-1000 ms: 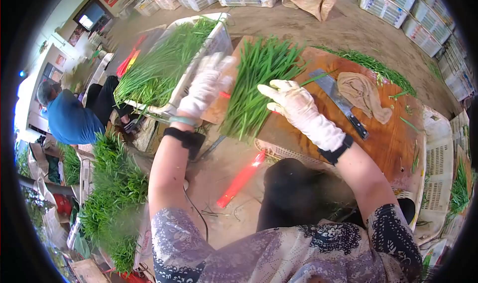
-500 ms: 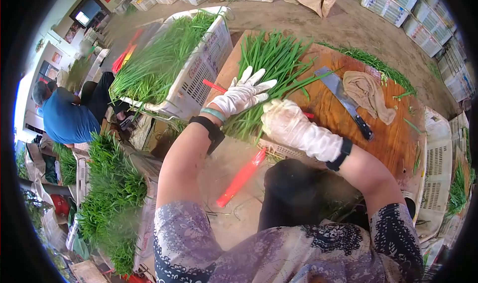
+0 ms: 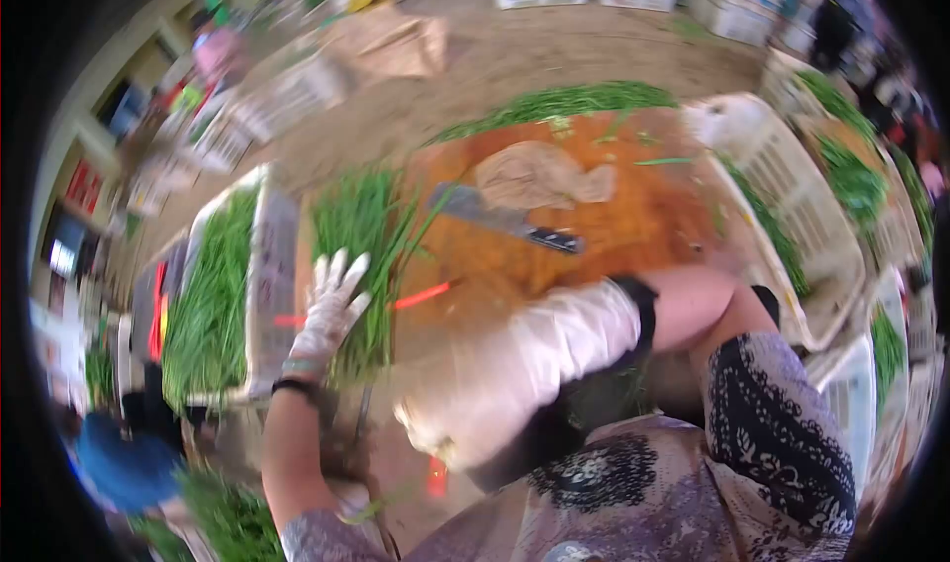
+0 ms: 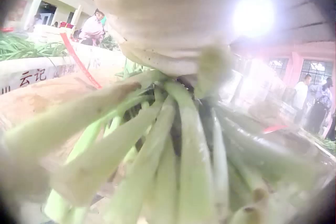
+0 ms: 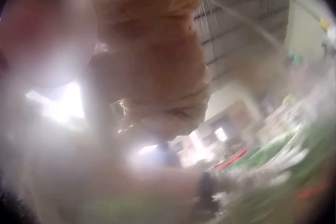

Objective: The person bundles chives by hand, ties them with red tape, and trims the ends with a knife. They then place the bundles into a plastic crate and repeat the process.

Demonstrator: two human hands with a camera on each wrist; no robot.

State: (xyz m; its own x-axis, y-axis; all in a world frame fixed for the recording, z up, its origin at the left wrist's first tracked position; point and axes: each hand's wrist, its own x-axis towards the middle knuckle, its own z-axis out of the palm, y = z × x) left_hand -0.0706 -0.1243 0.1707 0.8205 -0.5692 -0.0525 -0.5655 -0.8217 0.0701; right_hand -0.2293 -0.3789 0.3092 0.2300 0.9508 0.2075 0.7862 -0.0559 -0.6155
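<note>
As we look down from the head view, we see the white-gloved left hand laid on a bundle of green stalks, its grip apart, with the fingers spread over them. The bundle lies at the left side of the wooden table, and a red strip shows on either side of it. From the left wrist we find the pale stalk ends fanned out below the hand. The right hand, gloved too, is blurred in front of the table's near edge; we cannot tell whether its grip is together or clamped on anything.

To the right of the bundle we make out a knife with a dark handle, its blade just beside a crumpled tan cloth. Just left of the table stands a white crate heaped with long greens. Loose cuttings line the table's far edge, and at lower left we see a person in blue.
</note>
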